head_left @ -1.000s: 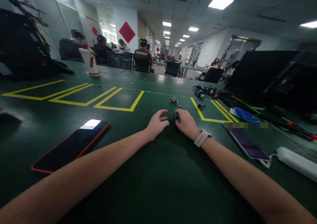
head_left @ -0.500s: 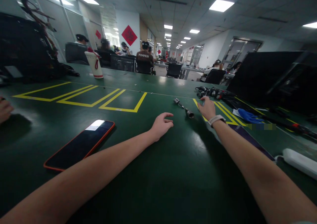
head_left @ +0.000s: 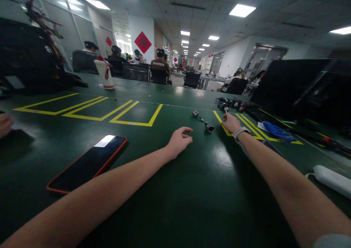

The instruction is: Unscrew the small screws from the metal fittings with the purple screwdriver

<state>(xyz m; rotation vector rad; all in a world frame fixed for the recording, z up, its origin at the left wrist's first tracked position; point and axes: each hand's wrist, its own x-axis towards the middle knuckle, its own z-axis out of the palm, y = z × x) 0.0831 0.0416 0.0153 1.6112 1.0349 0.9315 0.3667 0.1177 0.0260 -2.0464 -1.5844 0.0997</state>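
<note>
My left hand (head_left: 179,142) rests over the green table with its fingers apart and slightly curled, holding nothing. Nearest to it lie two metal socket-like pieces, a smaller one (head_left: 195,113) and a wider one with an open round end (head_left: 210,127), with a thin shaft between them; whether they are joined I cannot tell. Farther right, beside a yellow taped outline, my right hand (head_left: 230,124) is closed in a pinch around a slim silver metal rod (head_left: 226,109) with a thicker head. The fingertips partly hide its lower end.
A phone in an orange case (head_left: 87,164) lies left of my left forearm. Dark tools and cables (head_left: 236,103), blue gloves (head_left: 276,130) and a white power strip (head_left: 331,180) are at right. A paper cup (head_left: 105,74) stands far left; another person's hand (head_left: 4,124) shows at the left edge.
My right hand has shifted slightly down and its fingers have closed into a pinch on the silver rod. My left hand has hardly moved.
</note>
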